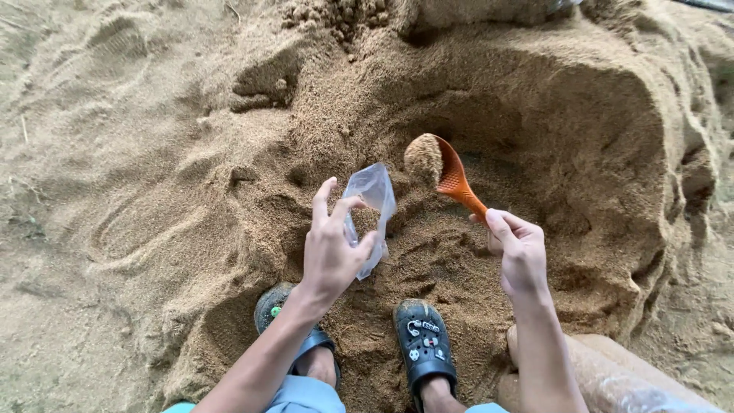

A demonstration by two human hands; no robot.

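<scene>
While crouched over the dug-out sand pile (191,191), held a small clear plastic bag (371,200) pinched open in left hand (330,256) fingers, right hand (521,256) closed on orange scoop (451,177), heaped with sand beside the bag mouth, nothing poured yet, bag seemingly empty.

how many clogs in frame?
2. One black clog sits below the right hand, which holds an orange scoop. The other clog, sand-dusted, is partly hidden under the left forearm, below the left hand holding a clear plastic bag.
</scene>
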